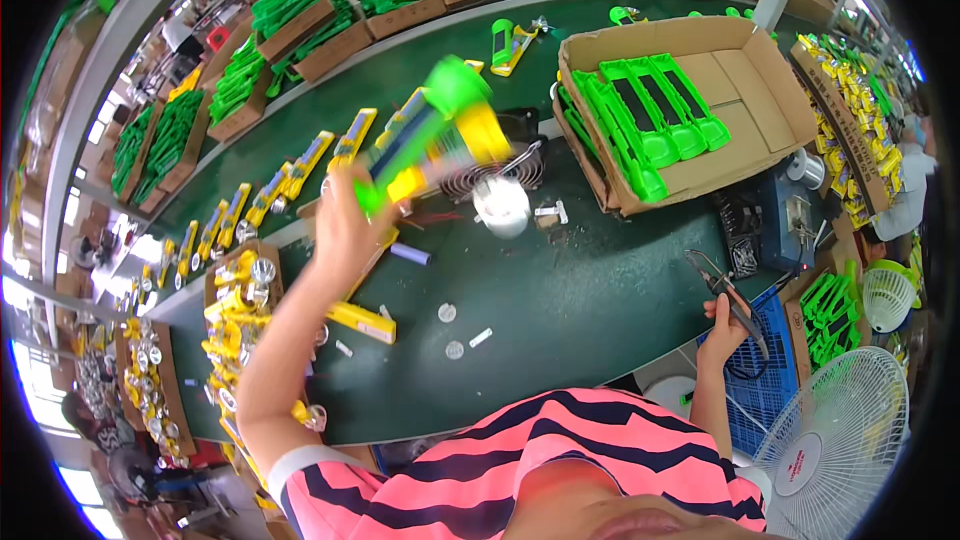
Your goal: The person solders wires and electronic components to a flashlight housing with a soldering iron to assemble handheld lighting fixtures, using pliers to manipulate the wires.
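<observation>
Left grip (345,218): fingers closed around the near end of 1 green-and-yellow part.
Part (432,120): raised above the counter (580,310), left of the carton (765,90); blurred, so fine detail was not readable.
Right grip (720,336): curled around the iron (744,314), tip pointing up and left, well apart from the part.
Cup (501,206): silver, near the part's lower right; whether a wire joined the 2 could not be told.
Carton load: green shells (660,148), at least 3 with dark panels.
Loose pieces: 2 pale discs (447,313) on the counter.
Handling, left: judged best with the part level and low over bare counter, so that no wire was tugged.
Handling, right: judged best with a light hold, tip clear of plastic and forearm; any contact brief, since heat could mar plastic.
</observation>
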Action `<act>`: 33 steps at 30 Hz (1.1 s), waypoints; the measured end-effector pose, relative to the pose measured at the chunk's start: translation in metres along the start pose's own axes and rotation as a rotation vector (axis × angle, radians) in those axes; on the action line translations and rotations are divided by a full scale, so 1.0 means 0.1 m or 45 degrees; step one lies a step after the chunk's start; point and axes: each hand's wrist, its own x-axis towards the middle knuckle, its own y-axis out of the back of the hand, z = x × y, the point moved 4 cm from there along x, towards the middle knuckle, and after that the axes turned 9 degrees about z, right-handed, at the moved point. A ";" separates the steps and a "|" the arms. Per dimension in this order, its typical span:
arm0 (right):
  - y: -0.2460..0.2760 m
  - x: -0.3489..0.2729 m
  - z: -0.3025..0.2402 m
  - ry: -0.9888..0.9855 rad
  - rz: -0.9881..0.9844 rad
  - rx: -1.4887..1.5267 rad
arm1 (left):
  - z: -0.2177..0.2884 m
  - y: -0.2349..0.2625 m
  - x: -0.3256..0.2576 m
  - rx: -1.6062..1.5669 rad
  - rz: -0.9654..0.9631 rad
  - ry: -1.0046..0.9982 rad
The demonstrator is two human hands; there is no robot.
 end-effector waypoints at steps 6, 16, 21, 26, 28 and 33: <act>0.03 0.05 -0.07 -0.019 0.106 -0.126 | -1.54 -1.33 1.23 0.122 0.125 0.457; 0.30 0.45 -0.49 0.205 0.275 -0.317 | -1.71 -2.26 1.61 0.809 -0.412 0.154; -0.05 0.87 -0.96 0.379 0.282 -0.152 | -1.44 -2.43 1.23 0.539 -0.507 -0.150; -1.10 1.23 -1.46 0.612 -0.402 -0.222 | -1.82 -2.51 1.01 0.376 -0.422 0.104; -1.45 1.35 -1.34 0.692 -0.631 -0.448 | -1.54 -2.55 1.02 0.376 -0.414 0.133; -1.96 1.61 -1.00 0.758 -0.850 -0.828 | -1.11 -2.19 1.11 0.494 -0.254 0.225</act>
